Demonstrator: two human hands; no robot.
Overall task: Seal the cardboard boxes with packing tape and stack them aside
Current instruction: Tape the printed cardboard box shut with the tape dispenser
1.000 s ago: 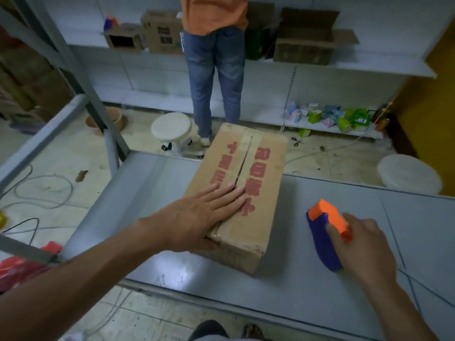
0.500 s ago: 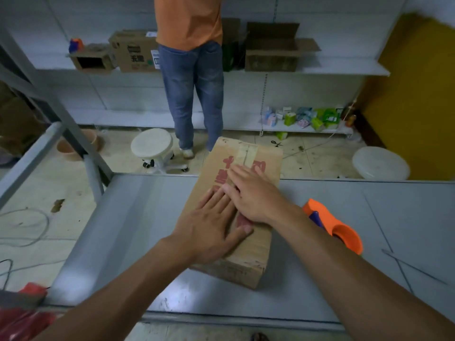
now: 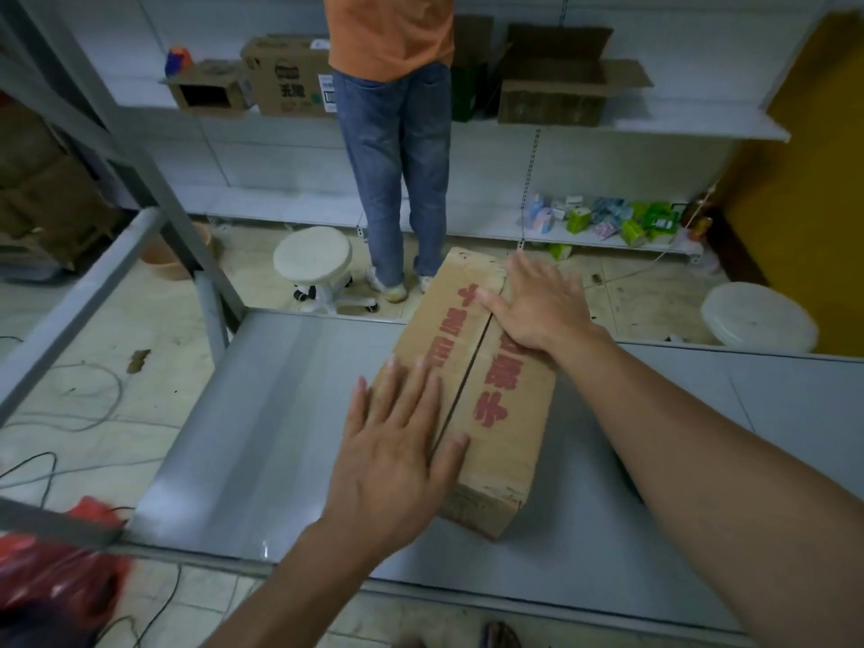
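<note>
Lying slantwise on the grey worktop (image 3: 280, 413), the cardboard box (image 3: 505, 441) carries two flat, released grips: left grip (image 3: 397, 456) at its 7 o'clock end, right grip (image 3: 542, 306) at 1 o'clock. Beyond, at 12 o'clock: stool (image 3: 312, 257), standing person (image 3: 397, 156), wall shelves (image 3: 692, 126).

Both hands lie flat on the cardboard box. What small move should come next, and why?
Probably slide the right hand along the centre seam toward the near end, pressing it down: both it and the left hand lie flat on the cardboard box, holding nothing.
</note>
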